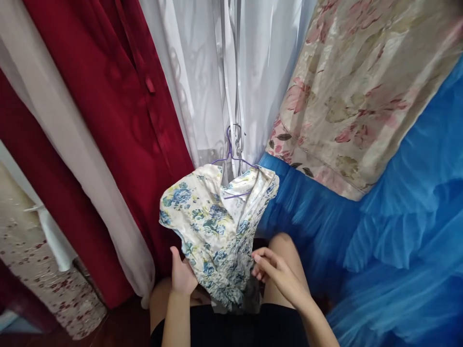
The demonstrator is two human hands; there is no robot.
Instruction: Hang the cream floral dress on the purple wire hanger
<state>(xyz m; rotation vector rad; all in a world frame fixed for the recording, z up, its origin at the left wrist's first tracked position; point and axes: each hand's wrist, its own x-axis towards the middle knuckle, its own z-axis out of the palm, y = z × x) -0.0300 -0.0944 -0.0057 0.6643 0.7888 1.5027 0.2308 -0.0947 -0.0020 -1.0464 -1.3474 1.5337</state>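
Observation:
A white blouse with blue flowers point(208, 209) hangs in front of me on a thin purple hanger point(229, 153). Its neckline opens in a V, and the gathered lower part falls between my knees. At the blouse's left edge, my left hand point(183, 277) has its thumb stretched up and apart, while its fingers go out of sight behind the cloth. Beside the opposite edge, my right hand point(269, 267) has curled fingers with the thumb against them. Its fingertips come right up to the fabric; whether cloth is pinched there is hidden.
White drapes with straps point(202, 72) hang behind the hanger. Dark red cloth point(108, 96) and a pale sheer panel point(72, 125) fall on the left. To the right are a pink floral garment point(347, 96) and blue ruffled tulle point(390, 231) spreading to the floor.

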